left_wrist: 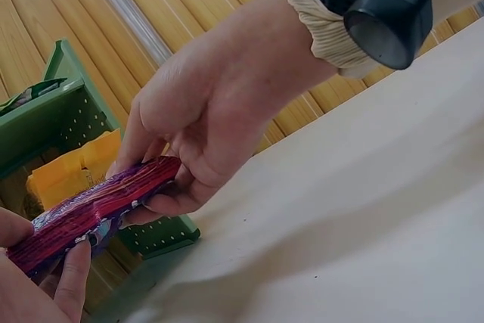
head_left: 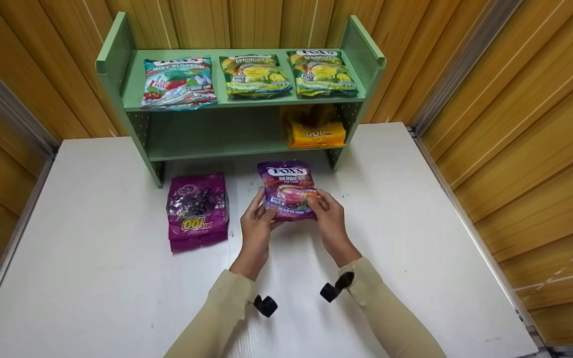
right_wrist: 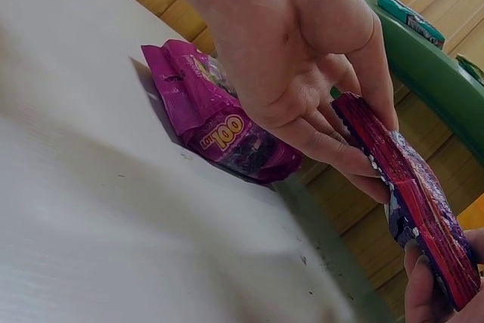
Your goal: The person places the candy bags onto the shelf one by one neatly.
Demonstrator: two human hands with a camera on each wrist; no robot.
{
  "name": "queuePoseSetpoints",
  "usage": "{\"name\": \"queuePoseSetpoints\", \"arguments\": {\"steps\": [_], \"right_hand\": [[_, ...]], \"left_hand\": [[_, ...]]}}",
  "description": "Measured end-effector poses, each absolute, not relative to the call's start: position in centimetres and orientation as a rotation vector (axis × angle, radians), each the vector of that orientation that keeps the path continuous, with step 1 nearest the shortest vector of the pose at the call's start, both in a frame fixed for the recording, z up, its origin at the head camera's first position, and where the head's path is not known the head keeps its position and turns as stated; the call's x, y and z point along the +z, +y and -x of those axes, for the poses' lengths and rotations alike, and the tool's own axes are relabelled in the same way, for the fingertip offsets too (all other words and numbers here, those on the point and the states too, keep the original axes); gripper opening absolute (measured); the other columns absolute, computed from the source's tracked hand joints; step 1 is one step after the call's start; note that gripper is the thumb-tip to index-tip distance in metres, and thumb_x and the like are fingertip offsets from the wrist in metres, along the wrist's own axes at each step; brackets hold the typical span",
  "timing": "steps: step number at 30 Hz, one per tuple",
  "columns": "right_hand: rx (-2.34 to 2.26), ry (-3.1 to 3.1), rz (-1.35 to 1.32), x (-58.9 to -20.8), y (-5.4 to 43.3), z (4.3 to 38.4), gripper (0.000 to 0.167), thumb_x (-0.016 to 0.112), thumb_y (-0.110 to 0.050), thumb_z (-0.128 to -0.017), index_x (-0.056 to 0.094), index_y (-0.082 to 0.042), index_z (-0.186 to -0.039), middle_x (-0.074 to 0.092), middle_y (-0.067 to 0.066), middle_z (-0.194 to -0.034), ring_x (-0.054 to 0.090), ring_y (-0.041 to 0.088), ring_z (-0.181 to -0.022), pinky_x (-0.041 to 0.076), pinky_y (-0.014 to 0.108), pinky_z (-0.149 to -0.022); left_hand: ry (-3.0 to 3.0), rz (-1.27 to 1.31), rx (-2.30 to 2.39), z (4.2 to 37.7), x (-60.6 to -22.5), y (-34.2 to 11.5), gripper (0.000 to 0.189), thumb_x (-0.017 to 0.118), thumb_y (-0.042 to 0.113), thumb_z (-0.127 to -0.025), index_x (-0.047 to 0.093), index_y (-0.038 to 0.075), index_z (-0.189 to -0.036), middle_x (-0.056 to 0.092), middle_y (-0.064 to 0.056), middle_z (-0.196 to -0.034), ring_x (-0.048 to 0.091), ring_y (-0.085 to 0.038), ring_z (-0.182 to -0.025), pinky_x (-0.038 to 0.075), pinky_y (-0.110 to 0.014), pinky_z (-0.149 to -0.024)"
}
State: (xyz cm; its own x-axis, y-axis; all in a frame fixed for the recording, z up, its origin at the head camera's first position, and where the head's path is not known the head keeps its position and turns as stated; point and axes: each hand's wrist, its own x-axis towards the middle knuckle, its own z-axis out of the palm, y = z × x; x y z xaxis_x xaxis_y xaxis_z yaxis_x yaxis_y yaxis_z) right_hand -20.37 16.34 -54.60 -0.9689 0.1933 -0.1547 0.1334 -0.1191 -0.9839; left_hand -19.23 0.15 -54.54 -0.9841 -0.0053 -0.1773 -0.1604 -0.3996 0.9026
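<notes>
Both hands hold a purple Fox's Berries candy bag [head_left: 290, 191] above the white table, in front of the green shelf [head_left: 227, 151]. My left hand [head_left: 256, 226] pinches its left side, thumb on the front face. At the right side, my right hand [head_left: 332, 223] grips it the same way. The left wrist view shows the candy bag [left_wrist: 91, 213] edge-on between the two hands, clear of the tabletop. A larger magenta candy bag [head_left: 198, 211] lies flat on the table, left of my left hand.
On the upper shelf board lie a teal Mint Blossom bag [head_left: 179, 83] and two yellow-green candy bags [head_left: 255, 75], [head_left: 322, 73]. A yellow-orange candy bag [head_left: 315, 133] sits at the right end of the lower board. Wooden panel walls [head_left: 530, 149] enclose the white table [head_left: 92, 288].
</notes>
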Motion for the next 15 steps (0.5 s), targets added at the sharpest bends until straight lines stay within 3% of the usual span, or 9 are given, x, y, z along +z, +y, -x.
{"name": "queuePoseSetpoints", "arguments": {"steps": [10,15], "right_hand": [[2.282,-2.094,0.398,-54.19,16.1,20.35,0.037,0.053,-0.019,-0.1,0.052,-0.013,-0.136,0.06,0.011,-0.133,0.064,0.016,-0.104,0.056,0.024,-0.079],[2.304,-2.106,0.39,-53.86,15.98,20.24,0.039,0.051,-0.021,-0.1,0.049,-0.014,-0.139,0.057,0.01,-0.137,0.063,0.018,-0.108,0.057,0.026,-0.084]], "left_hand": [[1.626,0.269,2.565,19.15,-54.13,-0.12,0.054,0.052,0.007,-0.099,0.04,0.024,-0.148,0.052,-0.014,-0.142,0.067,-0.017,-0.101,0.058,-0.033,-0.087],[1.643,0.282,2.562,19.16,-53.95,-0.29,0.053,0.051,0.006,-0.099,0.04,0.025,-0.148,0.052,-0.013,-0.143,0.066,-0.019,-0.104,0.057,-0.032,-0.088]]}}
